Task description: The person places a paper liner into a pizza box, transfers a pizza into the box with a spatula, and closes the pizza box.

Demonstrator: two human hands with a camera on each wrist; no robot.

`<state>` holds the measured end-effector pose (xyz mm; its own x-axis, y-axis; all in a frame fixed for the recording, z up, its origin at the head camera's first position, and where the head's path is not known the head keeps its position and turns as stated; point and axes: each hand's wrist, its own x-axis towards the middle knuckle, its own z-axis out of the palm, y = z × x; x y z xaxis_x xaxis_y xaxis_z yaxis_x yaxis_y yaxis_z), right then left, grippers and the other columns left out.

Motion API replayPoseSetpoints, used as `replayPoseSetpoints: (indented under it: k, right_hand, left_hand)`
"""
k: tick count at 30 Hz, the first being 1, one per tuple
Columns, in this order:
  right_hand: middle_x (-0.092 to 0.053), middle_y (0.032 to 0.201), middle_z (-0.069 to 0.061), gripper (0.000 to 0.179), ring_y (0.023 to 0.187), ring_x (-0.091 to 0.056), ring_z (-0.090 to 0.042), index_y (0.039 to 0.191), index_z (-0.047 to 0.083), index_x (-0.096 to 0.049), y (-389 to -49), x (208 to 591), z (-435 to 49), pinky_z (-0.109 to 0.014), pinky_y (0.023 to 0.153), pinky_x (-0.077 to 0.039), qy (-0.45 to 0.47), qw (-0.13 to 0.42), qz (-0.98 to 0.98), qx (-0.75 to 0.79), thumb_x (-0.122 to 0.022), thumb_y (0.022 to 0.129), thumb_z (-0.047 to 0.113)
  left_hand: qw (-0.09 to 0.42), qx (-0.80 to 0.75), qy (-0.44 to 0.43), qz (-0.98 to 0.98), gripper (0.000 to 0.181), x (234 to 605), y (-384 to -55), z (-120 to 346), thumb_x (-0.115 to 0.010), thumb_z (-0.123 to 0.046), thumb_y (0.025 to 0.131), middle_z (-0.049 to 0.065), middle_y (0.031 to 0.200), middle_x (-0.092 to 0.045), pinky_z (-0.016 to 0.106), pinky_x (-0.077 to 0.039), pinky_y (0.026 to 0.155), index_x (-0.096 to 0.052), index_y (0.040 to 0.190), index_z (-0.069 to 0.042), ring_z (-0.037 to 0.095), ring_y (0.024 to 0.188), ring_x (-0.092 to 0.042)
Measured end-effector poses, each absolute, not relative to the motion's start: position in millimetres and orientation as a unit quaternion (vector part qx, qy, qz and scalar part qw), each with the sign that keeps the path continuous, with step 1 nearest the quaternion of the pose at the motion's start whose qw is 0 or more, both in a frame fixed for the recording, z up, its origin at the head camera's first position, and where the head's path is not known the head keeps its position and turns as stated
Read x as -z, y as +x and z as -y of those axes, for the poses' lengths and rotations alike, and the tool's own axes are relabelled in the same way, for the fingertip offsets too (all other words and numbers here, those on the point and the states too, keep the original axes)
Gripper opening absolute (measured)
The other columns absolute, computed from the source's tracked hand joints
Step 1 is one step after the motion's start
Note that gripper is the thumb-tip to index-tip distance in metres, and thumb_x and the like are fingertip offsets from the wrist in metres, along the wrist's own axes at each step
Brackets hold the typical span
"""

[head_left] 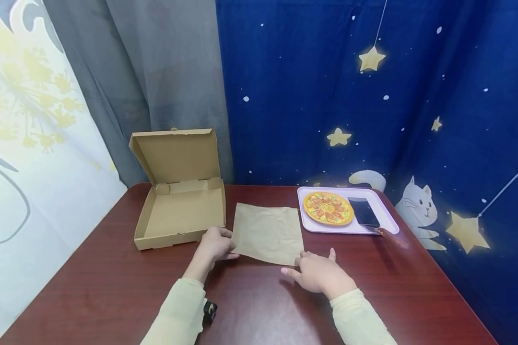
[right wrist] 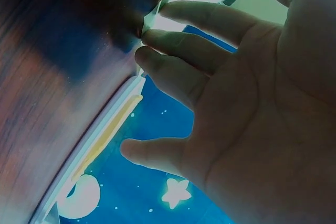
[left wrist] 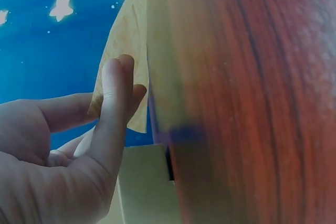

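Observation:
A sheet of brown paper [head_left: 267, 232], slightly creased, lies on the table between both hands. My left hand [head_left: 217, 245] pinches its near left corner; in the left wrist view the paper [left wrist: 128, 35] rises past the thumb [left wrist: 113, 108] with fingers behind it. At the near right corner, my right hand [head_left: 321, 270] reaches in with thumb and little finger spread. Seen from its wrist, the right hand [right wrist: 241, 93] has extended fingers whose tips meet the paper's edge or the table; which one is hard to tell.
An open cardboard pizza box [head_left: 185, 211] stands at the left, lid raised. On the right, a white tray [head_left: 328, 228] bears a toy pizza [head_left: 328, 209], a dark flat rectangle [head_left: 363, 212] and a thin utensil [head_left: 379, 231] over its front rim. Curtains [head_left: 285, 96] hang behind the table [head_left: 259, 306].

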<state>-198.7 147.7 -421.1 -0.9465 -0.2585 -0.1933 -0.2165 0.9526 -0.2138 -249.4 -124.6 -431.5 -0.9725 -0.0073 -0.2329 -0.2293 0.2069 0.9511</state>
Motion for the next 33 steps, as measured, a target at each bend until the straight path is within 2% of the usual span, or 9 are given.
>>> replayPoseSetpoints:
  k: [4,11,16,23,27,31,33]
  right_hand:
    - [-0.06,0.154,-0.02,0.064,0.152,-0.05,-0.034,0.131,0.008,-0.074,-198.6,419.7,-148.0,-0.086,0.12,-0.014,-0.121,0.113,-0.981,0.099,-0.057,0.103,0.063]
    - [-0.055,0.158,-0.022,0.067,0.153,-0.049,-0.036,0.135,0.005,-0.071,-199.6,417.3,-148.0,-0.086,0.12,-0.013,-0.118,0.113,-0.98,0.111,-0.058,0.103,0.062]
    - [-0.051,0.161,-0.024,0.072,0.155,-0.046,-0.037,0.14,0.002,-0.066,-198.9,414.6,-148.3,-0.086,0.12,-0.012,-0.113,0.121,-0.979,0.121,-0.058,0.103,0.062]
    - [-0.051,0.163,-0.021,0.077,0.158,-0.041,-0.036,0.148,0.001,-0.061,-198.9,407.9,-149.4,-0.086,0.12,-0.01,-0.113,0.125,-0.977,0.132,-0.058,0.102,0.064]
    - [-0.048,0.165,-0.022,0.083,0.159,-0.04,-0.037,0.153,0.0,-0.055,-198.0,404.7,-149.5,-0.086,0.121,-0.009,-0.111,0.126,-0.976,0.137,-0.058,0.101,0.065]
    - [-0.046,0.165,-0.024,0.084,0.158,-0.041,-0.039,0.155,-0.002,-0.051,-197.9,402.8,-150.0,-0.084,0.121,-0.016,-0.113,0.12,-0.976,0.143,-0.059,0.102,0.063]
    - [-0.045,0.165,-0.026,0.082,0.157,-0.041,-0.042,0.155,-0.004,-0.05,-198.4,402.6,-151.1,-0.078,0.123,-0.024,-0.12,0.111,-0.975,0.151,-0.062,0.102,0.058]
  left_hand:
    - [0.071,-0.625,-0.072,-0.774,0.056,427.6,-247.5,122.3,-0.05,0.017,0.084,0.032,0.128,-0.059,0.033,-0.067,0.071,-0.057,0.139,0.016,0.017,0.075,-0.071]
    - [0.054,-0.633,-0.069,-0.77,0.051,422.5,-245.0,123.6,-0.054,0.016,0.091,0.032,0.126,-0.061,0.038,-0.068,0.075,-0.056,0.142,0.015,0.018,0.074,-0.071]
    - [0.043,-0.639,-0.07,-0.765,0.049,421.6,-243.1,125.8,-0.054,0.016,0.091,0.027,0.119,-0.063,0.042,-0.068,0.079,-0.057,0.141,0.015,0.015,0.076,-0.068]
    - [0.03,-0.654,-0.07,-0.753,0.048,417.5,-240.4,127.5,-0.052,0.016,0.091,0.029,0.114,-0.069,0.046,-0.067,0.082,-0.057,0.139,0.015,0.019,0.082,-0.074]
    - [0.03,-0.665,-0.069,-0.743,0.049,416.4,-239.2,129.1,-0.052,0.016,0.091,0.028,0.113,-0.07,0.048,-0.067,0.084,-0.055,0.14,0.017,0.018,0.084,-0.072]
    - [0.03,-0.676,-0.065,-0.733,0.05,415.7,-238.6,130.7,-0.052,0.016,0.092,0.03,0.115,-0.07,0.046,-0.067,0.085,-0.052,0.143,0.018,0.018,0.087,-0.071]
    - [0.031,-0.684,-0.064,-0.726,0.051,414.9,-238.4,131.6,-0.052,0.016,0.094,0.032,0.119,-0.069,0.044,-0.067,0.084,-0.05,0.144,0.019,0.019,0.089,-0.072]
